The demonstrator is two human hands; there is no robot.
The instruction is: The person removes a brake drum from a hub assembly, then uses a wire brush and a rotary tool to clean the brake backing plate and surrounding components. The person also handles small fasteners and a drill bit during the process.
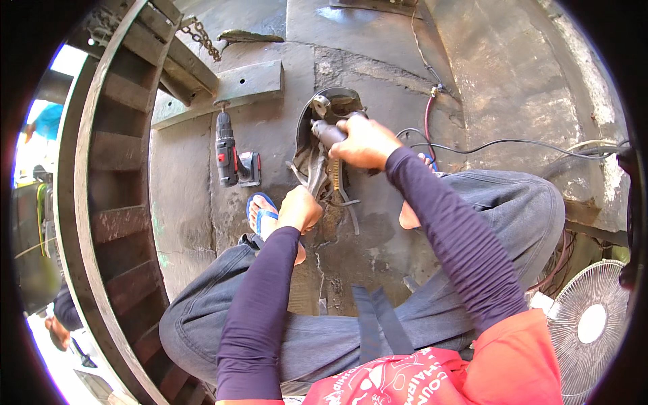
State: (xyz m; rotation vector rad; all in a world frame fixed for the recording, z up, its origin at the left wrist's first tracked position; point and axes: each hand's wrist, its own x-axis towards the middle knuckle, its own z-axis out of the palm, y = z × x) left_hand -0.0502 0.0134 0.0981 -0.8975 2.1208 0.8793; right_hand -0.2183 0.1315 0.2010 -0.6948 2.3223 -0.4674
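Note:
My right hand (pixel 364 142) is closed round a dark cylindrical tool (pixel 328 133) that looks like a hand-held grinder; its working end is hard to make out. The tool points left, over a grey metal piece (pixel 316 165). My left hand (pixel 301 208) has its fingers closed on the near end of that piece, whose exact kind I cannot tell. Both lie at a round dark shell (pixel 302 115) with a raised rim, partly hidden by my right hand and the tool. Beside the metal piece hangs a yellowish toothed strip (pixel 335 174).
A black and red cordless drill (pixel 227 152) stands left of the shell, near a steel bar (pixel 250 84). A ladder-like steel frame (pixel 118 158) rises at left. Black cable (pixel 499 148) runs in from the right. A fan (pixel 590 324) stands lower right. My sandalled foot (pixel 262 212) is close by.

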